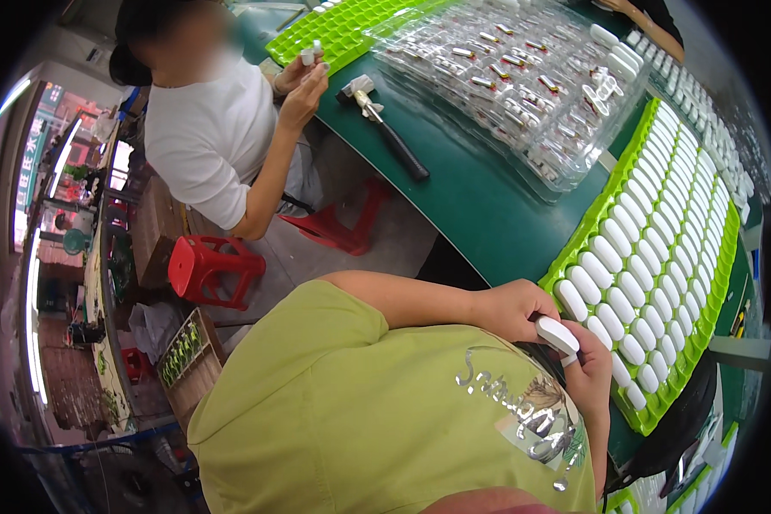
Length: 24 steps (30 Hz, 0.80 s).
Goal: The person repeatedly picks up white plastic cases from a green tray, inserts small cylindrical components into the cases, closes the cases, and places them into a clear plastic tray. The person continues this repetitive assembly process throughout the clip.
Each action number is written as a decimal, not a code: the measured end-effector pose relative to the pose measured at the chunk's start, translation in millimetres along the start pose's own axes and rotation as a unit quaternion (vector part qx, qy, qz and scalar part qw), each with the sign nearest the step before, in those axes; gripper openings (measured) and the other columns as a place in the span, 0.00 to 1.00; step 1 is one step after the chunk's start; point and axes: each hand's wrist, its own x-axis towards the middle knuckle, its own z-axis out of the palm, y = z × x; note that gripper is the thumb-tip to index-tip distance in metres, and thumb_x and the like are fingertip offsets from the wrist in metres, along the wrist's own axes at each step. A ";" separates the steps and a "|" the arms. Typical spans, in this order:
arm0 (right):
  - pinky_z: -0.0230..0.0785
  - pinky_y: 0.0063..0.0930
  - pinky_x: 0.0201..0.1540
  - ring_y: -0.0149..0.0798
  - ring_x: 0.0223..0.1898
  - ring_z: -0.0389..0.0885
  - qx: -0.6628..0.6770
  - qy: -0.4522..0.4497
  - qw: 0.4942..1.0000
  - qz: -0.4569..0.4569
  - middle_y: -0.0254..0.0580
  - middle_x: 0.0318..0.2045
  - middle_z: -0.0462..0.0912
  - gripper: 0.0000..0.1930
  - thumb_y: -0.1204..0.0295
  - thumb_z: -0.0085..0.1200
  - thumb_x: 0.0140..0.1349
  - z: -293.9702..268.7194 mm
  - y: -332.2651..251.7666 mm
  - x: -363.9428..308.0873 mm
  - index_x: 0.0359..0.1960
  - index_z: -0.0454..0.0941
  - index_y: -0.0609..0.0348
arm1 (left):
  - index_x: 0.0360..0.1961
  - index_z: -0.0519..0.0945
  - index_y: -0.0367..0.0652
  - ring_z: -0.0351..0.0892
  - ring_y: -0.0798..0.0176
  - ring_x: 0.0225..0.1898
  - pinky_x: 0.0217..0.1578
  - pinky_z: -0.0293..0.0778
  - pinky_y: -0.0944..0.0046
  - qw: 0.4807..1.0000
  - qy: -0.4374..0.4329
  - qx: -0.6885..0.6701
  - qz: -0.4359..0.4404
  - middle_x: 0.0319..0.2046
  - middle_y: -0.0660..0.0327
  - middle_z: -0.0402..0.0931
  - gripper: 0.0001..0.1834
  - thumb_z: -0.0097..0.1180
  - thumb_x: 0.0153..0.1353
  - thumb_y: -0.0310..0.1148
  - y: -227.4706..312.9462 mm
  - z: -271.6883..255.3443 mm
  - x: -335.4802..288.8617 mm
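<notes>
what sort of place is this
Probably a small assembly workshop: a green tray holds rows of white pieces, clear trays hold small parts, and a hammer lies nearby.

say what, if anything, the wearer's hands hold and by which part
A white piece: left grip at its left end, right grip at its right end.

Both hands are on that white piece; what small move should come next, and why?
Perhaps move the white piece toward the green tray: the left hand and right hand both hold it, and the tray beside them carries rows of similar pieces. Whether it has room, I can't tell.
</notes>
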 end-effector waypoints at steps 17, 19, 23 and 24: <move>0.73 0.31 0.44 0.44 0.38 0.83 -0.067 0.051 0.996 0.008 0.50 0.38 0.84 0.15 0.76 0.55 0.56 5.5 3.2 -11.4 0.47 0.80 0.61 | 0.46 0.82 0.36 0.79 0.71 0.43 0.44 0.75 0.69 0.999 -0.018 0.015 -0.029 0.41 0.60 0.82 0.13 0.61 0.58 0.22 0.1 3.4 -2.0; 0.73 0.34 0.43 0.48 0.37 0.82 -0.093 0.040 0.994 -0.040 0.50 0.36 0.83 0.15 0.77 0.54 0.55 3.4 7.9 -10.0 0.46 0.80 0.61 | 0.45 0.82 0.36 0.80 0.70 0.41 0.43 0.75 0.69 0.997 -0.041 0.055 -0.042 0.39 0.59 0.83 0.13 0.61 0.58 0.22 -0.4 2.5 -2.0; 0.74 0.35 0.42 0.49 0.35 0.82 -0.107 0.043 0.992 -0.053 0.49 0.34 0.83 0.14 0.76 0.54 0.55 6.8 10.4 -9.8 0.44 0.81 0.59 | 0.44 0.83 0.36 0.80 0.70 0.38 0.40 0.74 0.70 0.991 -0.033 0.126 0.037 0.36 0.60 0.83 0.12 0.62 0.57 0.22 -4.8 -1.5 -2.4; 0.74 0.35 0.41 0.49 0.35 0.82 -0.119 0.053 0.990 -0.054 0.49 0.34 0.83 0.14 0.76 0.54 0.55 7.9 13.9 -8.5 0.44 0.82 0.59 | 0.43 0.83 0.36 0.80 0.70 0.37 0.40 0.74 0.70 0.994 -0.031 0.107 0.020 0.36 0.60 0.83 0.12 0.63 0.57 0.22 -3.5 -0.5 -0.7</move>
